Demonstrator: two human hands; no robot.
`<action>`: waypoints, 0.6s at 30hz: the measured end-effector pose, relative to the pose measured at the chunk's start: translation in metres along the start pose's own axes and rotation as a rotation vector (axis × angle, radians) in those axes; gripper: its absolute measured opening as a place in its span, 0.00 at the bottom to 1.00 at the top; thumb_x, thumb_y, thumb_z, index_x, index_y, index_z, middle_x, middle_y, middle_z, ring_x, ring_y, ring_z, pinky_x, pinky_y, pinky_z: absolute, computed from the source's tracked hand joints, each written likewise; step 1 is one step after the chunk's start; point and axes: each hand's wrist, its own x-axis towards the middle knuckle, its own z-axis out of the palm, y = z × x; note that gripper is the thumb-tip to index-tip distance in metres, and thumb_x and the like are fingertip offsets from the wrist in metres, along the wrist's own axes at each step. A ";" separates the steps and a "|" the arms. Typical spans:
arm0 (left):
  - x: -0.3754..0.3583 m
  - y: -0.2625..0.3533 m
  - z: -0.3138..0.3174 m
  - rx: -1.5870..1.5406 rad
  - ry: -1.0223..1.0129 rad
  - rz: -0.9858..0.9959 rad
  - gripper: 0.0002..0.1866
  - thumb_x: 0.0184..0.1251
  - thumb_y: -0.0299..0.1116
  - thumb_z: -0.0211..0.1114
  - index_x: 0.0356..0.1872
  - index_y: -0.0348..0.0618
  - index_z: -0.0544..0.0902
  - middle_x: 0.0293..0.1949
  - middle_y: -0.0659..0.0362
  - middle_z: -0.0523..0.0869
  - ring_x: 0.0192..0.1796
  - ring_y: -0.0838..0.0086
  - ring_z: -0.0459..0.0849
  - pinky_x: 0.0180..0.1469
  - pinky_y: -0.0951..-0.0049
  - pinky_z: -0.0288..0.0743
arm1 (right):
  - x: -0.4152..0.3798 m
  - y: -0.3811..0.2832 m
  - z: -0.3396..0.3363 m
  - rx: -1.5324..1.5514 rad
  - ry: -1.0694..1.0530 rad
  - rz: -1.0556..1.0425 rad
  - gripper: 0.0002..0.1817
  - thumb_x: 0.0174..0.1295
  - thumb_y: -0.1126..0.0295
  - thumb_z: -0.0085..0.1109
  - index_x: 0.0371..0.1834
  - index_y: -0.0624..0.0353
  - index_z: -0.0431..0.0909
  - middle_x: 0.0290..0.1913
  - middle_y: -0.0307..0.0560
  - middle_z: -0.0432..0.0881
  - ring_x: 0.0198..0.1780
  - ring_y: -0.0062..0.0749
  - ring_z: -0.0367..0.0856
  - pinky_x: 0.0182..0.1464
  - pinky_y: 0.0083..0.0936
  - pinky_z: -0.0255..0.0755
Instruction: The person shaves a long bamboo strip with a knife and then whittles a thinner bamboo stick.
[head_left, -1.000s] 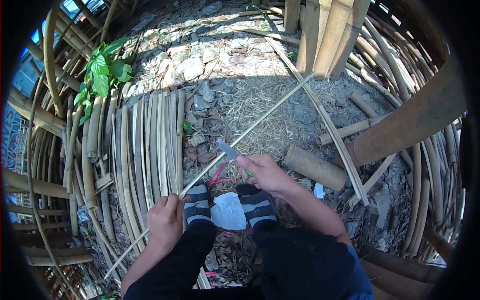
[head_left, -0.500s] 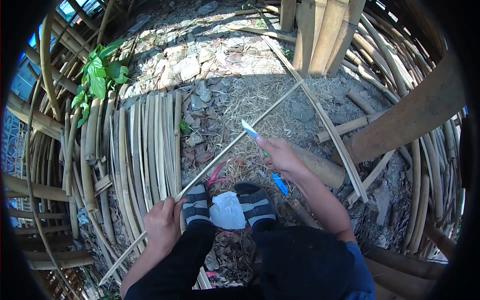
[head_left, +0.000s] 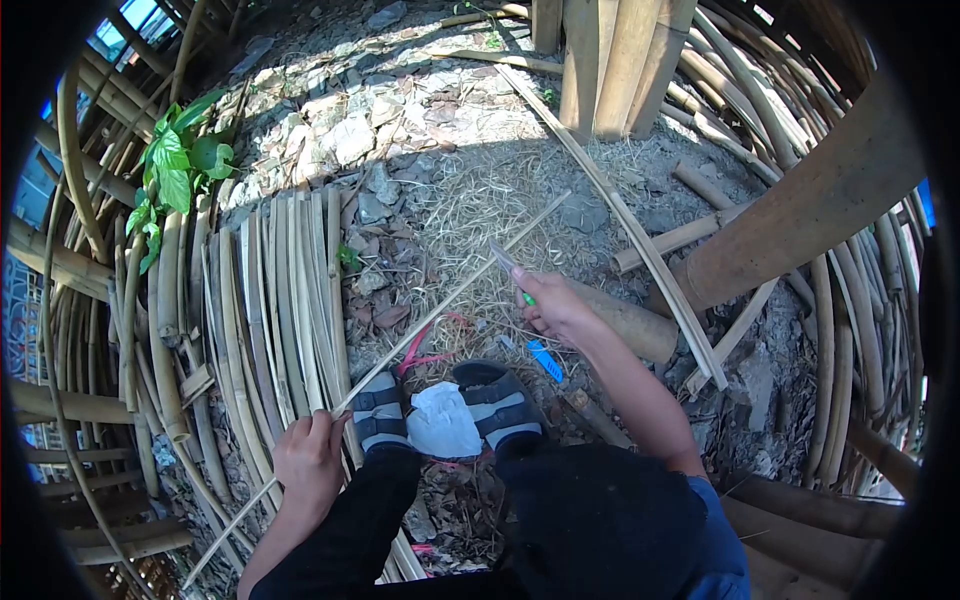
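Note:
A long thin bamboo strip [head_left: 430, 317] runs diagonally from the lower left to the upper middle. My left hand [head_left: 309, 462] is closed round its lower part, beside the left sandal. In my right hand [head_left: 556, 305] is a knife [head_left: 503, 257] with a green part on its handle; the fingers are wrapped round it. The blade points up and left and lies against the strip, or very near it. Pale shavings [head_left: 480, 215] cover the ground around the strip's far end.
Split bamboo strips [head_left: 290, 300] lie in a row at the left. Longer strips [head_left: 640, 235] slant across the right, near a thick bamboo pole [head_left: 800, 235]. A white crumpled sheet [head_left: 443, 420] lies between the sandals, with a blue object [head_left: 546, 361] to its right.
The view has shifted a little, moving the surroundings left. The strip's far end now stands apart from the longer strips in view. The knife blade has turned and looks narrower.

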 end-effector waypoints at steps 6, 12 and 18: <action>0.002 0.002 0.001 -0.002 -0.009 -0.019 0.14 0.59 0.33 0.73 0.23 0.41 0.75 0.21 0.53 0.76 0.25 0.57 0.78 0.26 0.58 0.68 | -0.022 -0.004 0.018 -0.104 -0.049 0.084 0.24 0.74 0.46 0.47 0.27 0.54 0.69 0.15 0.30 0.60 0.12 0.13 0.51 0.13 0.18 0.42; -0.002 -0.002 -0.003 0.025 0.040 0.007 0.11 0.58 0.31 0.73 0.27 0.40 0.77 0.22 0.53 0.77 0.27 0.57 0.79 0.28 0.58 0.70 | -0.005 -0.020 -0.017 0.007 0.123 0.104 0.25 0.74 0.45 0.46 0.25 0.53 0.67 0.15 0.29 0.59 0.12 0.13 0.49 0.13 0.18 0.40; -0.001 -0.004 -0.002 0.037 0.021 -0.007 0.09 0.51 0.24 0.70 0.31 0.40 0.78 0.30 0.52 0.80 0.34 0.55 0.80 0.34 0.58 0.73 | -0.038 -0.018 0.023 -0.059 -0.048 0.116 0.26 0.75 0.46 0.46 0.25 0.54 0.68 0.15 0.29 0.59 0.12 0.13 0.50 0.13 0.18 0.42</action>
